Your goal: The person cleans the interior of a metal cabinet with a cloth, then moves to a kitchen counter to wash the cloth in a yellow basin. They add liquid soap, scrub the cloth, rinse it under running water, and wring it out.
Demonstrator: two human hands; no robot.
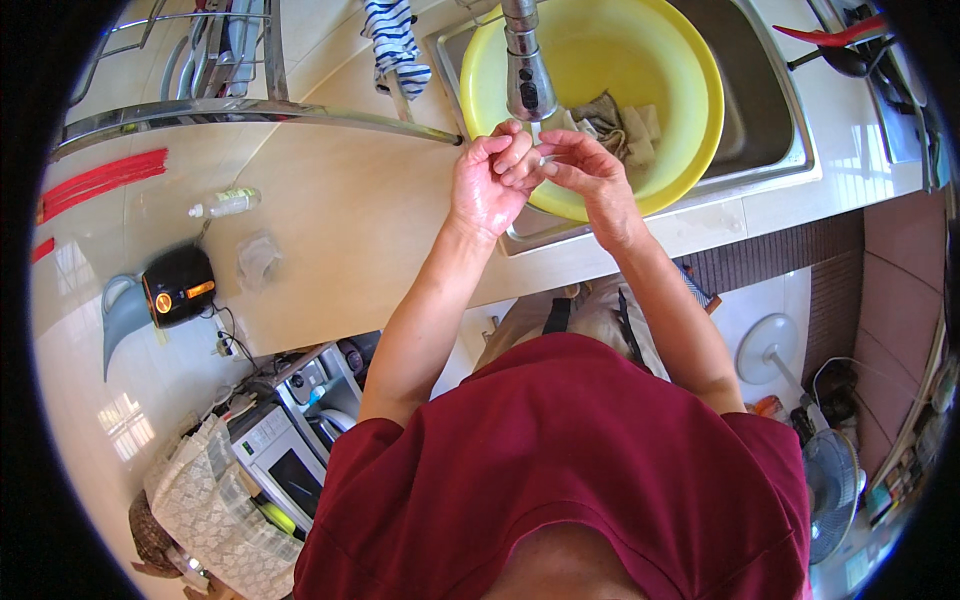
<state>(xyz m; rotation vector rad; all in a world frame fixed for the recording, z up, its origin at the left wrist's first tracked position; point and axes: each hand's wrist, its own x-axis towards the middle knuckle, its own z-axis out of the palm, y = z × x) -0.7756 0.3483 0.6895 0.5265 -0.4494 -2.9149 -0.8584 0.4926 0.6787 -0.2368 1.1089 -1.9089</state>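
My left hand (495, 169) is palm up under the faucet, its fingers curled in and nothing visible in them. The skin looks wet. Beside it, my right hand (592, 176) has its thumb and fingers apart, their tips at the left fingertips. A metal faucet head (530, 86) hangs just above both hands, and a thin stream of water (535, 133) runs down between them. Below is a yellow plastic basin (709, 127) set in the steel sink (761, 150). Wet cloths, one grey-brown (604, 120) and one pale (643, 135), lie in the basin.
A curved metal rack rail (300, 111) reaches in from the left, near my left hand. A striped cloth (396, 45) hangs behind it. Left on the counter (352, 225) are a plastic bottle (229, 202) and a black appliance (178, 285). A standing fan (829, 480) is behind me, right.
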